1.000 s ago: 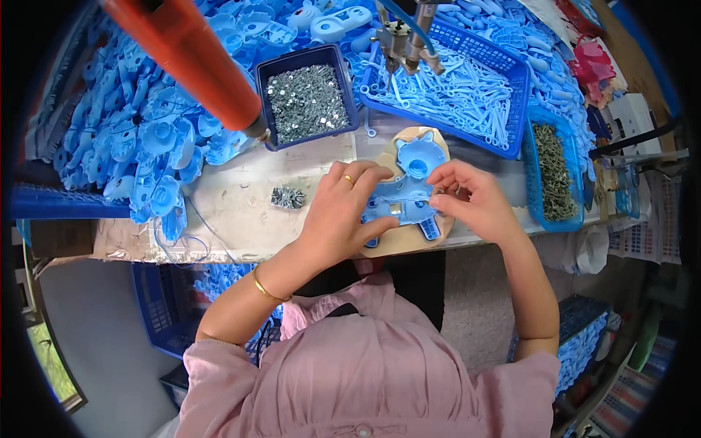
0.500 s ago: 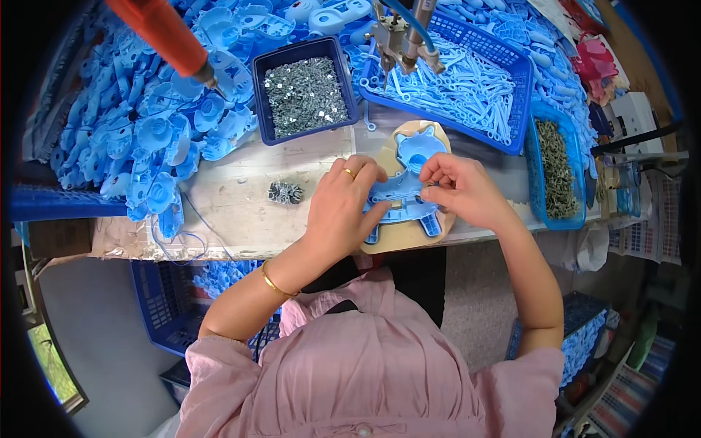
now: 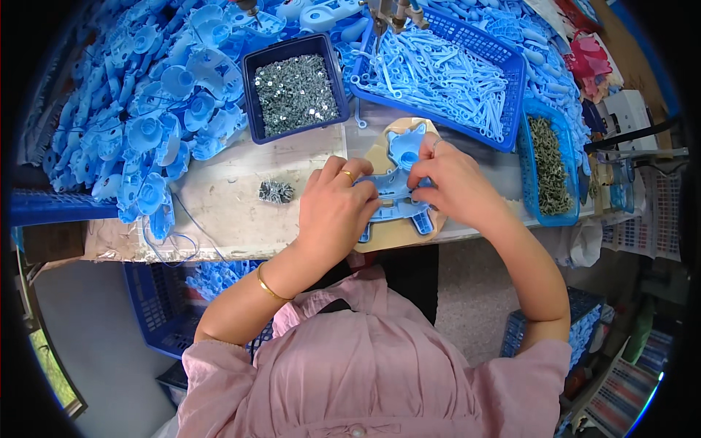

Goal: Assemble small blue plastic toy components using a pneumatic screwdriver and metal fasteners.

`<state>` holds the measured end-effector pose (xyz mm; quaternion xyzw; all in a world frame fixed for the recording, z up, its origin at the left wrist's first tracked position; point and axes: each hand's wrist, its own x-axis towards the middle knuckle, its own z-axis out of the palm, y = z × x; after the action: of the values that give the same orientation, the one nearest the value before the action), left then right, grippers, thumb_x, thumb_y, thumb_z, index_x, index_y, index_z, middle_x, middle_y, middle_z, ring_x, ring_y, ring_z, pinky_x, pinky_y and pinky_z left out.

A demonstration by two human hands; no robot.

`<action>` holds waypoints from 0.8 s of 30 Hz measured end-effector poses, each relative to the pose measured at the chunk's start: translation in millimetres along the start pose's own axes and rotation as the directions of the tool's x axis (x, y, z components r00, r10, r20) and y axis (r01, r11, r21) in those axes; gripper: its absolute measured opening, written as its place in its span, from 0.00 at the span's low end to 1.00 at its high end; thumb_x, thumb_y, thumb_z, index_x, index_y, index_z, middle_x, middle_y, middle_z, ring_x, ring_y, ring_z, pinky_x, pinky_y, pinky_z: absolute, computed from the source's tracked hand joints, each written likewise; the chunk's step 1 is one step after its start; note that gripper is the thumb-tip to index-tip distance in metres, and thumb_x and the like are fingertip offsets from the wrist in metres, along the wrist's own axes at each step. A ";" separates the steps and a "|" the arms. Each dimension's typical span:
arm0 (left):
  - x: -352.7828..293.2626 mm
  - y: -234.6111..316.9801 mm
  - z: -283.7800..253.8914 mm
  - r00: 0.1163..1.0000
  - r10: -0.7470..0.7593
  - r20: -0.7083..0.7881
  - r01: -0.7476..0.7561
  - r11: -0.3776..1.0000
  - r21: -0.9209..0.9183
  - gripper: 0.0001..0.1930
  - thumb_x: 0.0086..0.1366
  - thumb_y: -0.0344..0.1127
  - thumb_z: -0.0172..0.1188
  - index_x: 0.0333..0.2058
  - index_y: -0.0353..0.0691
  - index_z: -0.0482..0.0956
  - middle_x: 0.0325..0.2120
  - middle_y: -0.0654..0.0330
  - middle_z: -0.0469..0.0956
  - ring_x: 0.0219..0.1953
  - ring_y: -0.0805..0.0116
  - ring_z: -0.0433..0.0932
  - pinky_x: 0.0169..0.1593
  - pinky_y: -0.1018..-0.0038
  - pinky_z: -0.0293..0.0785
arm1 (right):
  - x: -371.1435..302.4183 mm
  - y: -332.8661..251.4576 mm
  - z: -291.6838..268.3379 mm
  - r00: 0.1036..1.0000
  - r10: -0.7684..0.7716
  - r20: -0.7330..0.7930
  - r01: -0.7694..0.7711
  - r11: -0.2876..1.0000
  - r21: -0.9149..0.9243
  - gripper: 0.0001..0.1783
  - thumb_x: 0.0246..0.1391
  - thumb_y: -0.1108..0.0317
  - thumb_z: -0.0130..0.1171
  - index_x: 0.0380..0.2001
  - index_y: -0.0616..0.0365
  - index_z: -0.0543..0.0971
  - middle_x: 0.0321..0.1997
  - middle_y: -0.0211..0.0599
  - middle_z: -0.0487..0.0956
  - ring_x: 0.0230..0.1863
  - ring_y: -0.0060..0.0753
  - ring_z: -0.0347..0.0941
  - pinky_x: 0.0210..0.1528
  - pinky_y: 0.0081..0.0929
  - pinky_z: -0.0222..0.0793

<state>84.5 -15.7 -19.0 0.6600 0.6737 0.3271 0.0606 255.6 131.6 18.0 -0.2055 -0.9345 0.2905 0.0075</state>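
Observation:
A light blue plastic animal-shaped toy shell (image 3: pixel 407 152) lies hollow side up on a tan fixture block (image 3: pixel 380 155). At its left edge is my left hand (image 3: pixel 332 208), with bent fingers closed on the shell's side. My right hand (image 3: pixel 458 182) is over the shell's right side, thumb and fingers pinched together. Whatever is between those fingertips is hidden. Below both hands show the shell's lower strip and two leg-like parts (image 3: pixel 421 222). A small cluster of metal screws or pins (image 3: pixel 276 192) sits on the table left of my left hand.
A dark blue bin of small metal parts (image 3: pixel 296 95) stands behind my left hand. Behind the fixture is a blue basket (image 3: pixel 513 91) of ring-ended blue pieces. A blue tub (image 3: pixel 531 186) of screws stands right. Shells (image 3: pixel 146 135) heap left. Tool tips (image 3: pixel 394 16) hang overhead.
The red hanging driver at upper left has risen nearly out of view. My left fingers have closed in on the shell. My right hand has shifted slightly, still pinched over the shell.

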 end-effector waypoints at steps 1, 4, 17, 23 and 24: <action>2.2 1.4 -0.9 1.000 0.021 0.002 -0.021 0.998 0.063 0.06 0.50 0.35 0.69 0.24 0.43 0.81 0.41 0.66 0.77 0.44 0.62 0.73 0.45 0.65 0.71 | 1.8 2.4 0.8 1.000 0.015 -0.017 -0.015 1.000 -0.023 0.08 0.42 0.75 0.68 0.29 0.59 0.81 0.35 0.37 0.76 0.40 0.44 0.75 0.41 0.38 0.70; 5.4 3.4 -1.3 0.999 0.033 0.024 -0.036 0.988 0.151 0.06 0.51 0.38 0.69 0.24 0.45 0.82 0.42 0.67 0.77 0.45 0.63 0.73 0.45 0.65 0.69 | 5.1 8.1 1.5 0.999 0.036 -0.006 -0.036 0.998 -0.054 0.08 0.41 0.74 0.68 0.28 0.57 0.81 0.37 0.37 0.74 0.42 0.44 0.74 0.42 0.39 0.70; -4.4 -54.8 -39.2 0.977 -0.058 -0.207 0.093 0.983 0.159 0.11 0.56 0.38 0.66 0.37 0.43 0.81 0.33 0.59 0.77 0.40 0.56 0.74 0.41 0.65 0.72 | 128.8 -166.5 -58.0 0.624 -0.274 -0.732 0.578 0.792 0.196 0.31 0.57 0.55 0.65 0.58 0.59 0.71 0.50 0.37 0.78 0.49 0.29 0.76 0.51 0.26 0.72; 44.9 -119.7 -57.5 0.971 0.040 -0.236 0.052 0.927 0.372 0.05 0.52 0.36 0.67 0.27 0.44 0.83 0.31 0.61 0.77 0.40 0.59 0.74 0.43 0.65 0.71 | 126.4 -148.1 -54.2 0.839 -0.168 -0.517 0.463 0.720 0.517 0.25 0.51 0.71 0.67 0.53 0.66 0.75 0.50 0.37 0.80 0.50 0.28 0.77 0.51 0.26 0.74; 56.3 -124.9 -51.3 0.974 0.088 -0.206 -0.007 0.931 0.366 0.04 0.51 0.37 0.67 0.24 0.45 0.84 0.30 0.62 0.78 0.41 0.60 0.74 0.44 0.65 0.71 | 122.9 -142.0 -51.5 0.828 -0.160 -0.537 0.448 0.765 0.463 0.23 0.53 0.73 0.64 0.53 0.65 0.73 0.48 0.38 0.80 0.47 0.28 0.78 0.50 0.27 0.74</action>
<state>-54.8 28.7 -24.4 0.6359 0.7086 0.2692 -0.1451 96.0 101.1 125.3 -0.0977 -0.7943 0.4929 0.3415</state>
